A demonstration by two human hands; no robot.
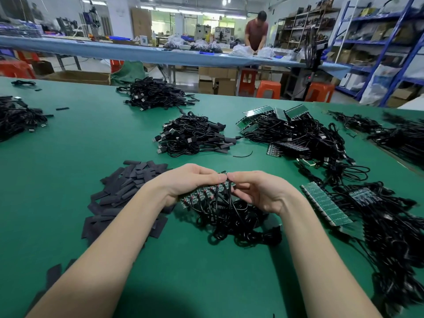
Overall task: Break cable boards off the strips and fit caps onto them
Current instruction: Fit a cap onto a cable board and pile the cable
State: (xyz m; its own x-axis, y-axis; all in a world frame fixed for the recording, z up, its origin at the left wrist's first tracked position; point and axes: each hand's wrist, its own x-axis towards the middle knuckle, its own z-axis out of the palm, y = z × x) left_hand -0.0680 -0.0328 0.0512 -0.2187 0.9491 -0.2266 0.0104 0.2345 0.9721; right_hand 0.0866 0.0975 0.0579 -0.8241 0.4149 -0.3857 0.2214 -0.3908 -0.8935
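A green strip of cable boards point(202, 194) is held above the green table point(96, 143), its black cables point(231, 223) hanging in a tangle below. My left hand point(190, 182) grips the strip along its upper edge. My right hand point(257, 191) pinches the end board at the strip's far right tip. A heap of flat black caps point(128, 187) lies just left of my left hand.
Finished capped cables point(192, 136) are piled beyond my hands, another pile point(156, 92) farther back. More strips with cables point(325, 205) lie right and at the back right point(286, 127). A cable heap point(16, 115) sits far left. A person works at the rear bench point(255, 31).
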